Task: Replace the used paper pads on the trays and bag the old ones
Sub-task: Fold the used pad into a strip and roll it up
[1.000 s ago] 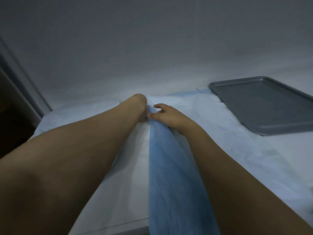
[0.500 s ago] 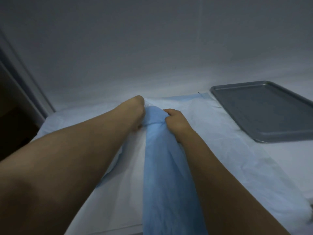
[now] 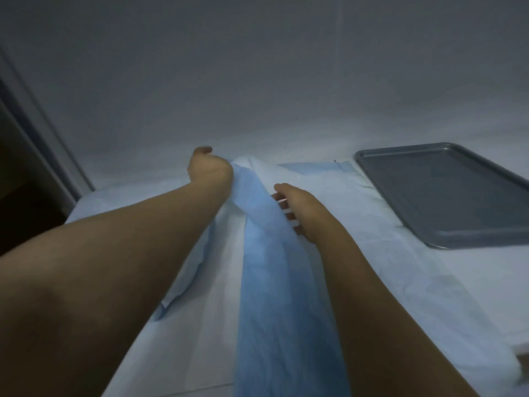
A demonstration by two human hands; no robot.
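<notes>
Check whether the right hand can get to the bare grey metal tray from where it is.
Probably yes: the right hand rests open on the blue pad, and nothing stands between it and the grey metal tray.

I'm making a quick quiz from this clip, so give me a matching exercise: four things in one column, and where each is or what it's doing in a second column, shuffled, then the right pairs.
1. left hand
2. right hand
3. metal tray
4. blue pad

A. bare, far right on the counter
B. bunched into a long strip between the forearms
C. gripping the pad's far end
D. fingers spread against the strip's side

Pairs: 1-C, 2-D, 3-A, 4-B
</notes>
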